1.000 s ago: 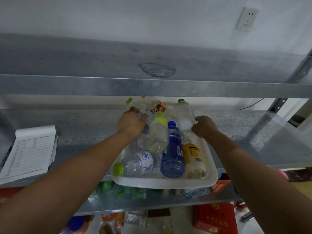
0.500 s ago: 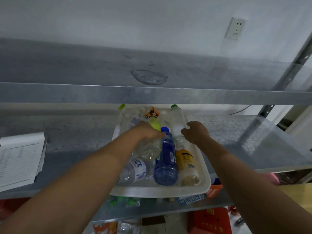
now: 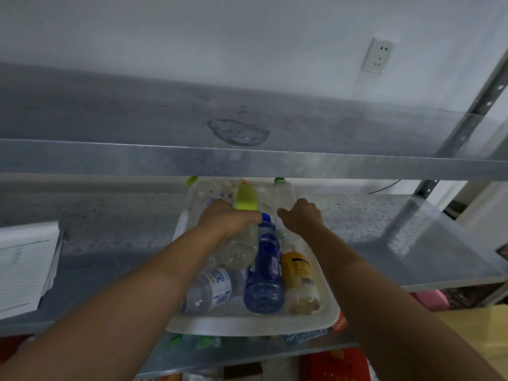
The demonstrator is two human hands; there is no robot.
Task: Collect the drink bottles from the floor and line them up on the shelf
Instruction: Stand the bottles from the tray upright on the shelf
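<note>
Head view, looking down between two forearms at a white tray (image 3: 334, 312) on the middle shelf (image 3: 384, 237), full of drink bottles lying on their sides. Gripping with the left hand (image 3: 229, 220) the clear bottle with the yellow-green label (image 3: 242, 248), fingers curled round its middle, long axis running away from the body, base end near, label end pointing under the upper shelf (image 3: 247, 160). Just beside it to the right, a blue bottle (image 3: 264, 276) and a yellow-labelled bottle (image 3: 298, 273), both roughly parallel to it, bases near. Closer and slantwise, a water bottle (image 3: 211, 287), partly hidden by the left forearm. Over a clear green-capped bottle (image 3: 284, 193) at the far side of the tray, the right hand (image 3: 301, 215) with curled fingers; holding or only touching, impossible to tell. Judged as the picking stage: no bottle yet standing in line on either shelf in view. For the coming move, probably lifting the held bottle out and turning it upright. Left hand clearly the nearer one to the shelf metal showing left of the tray, before the notepad (image 3: 24, 265).
</note>
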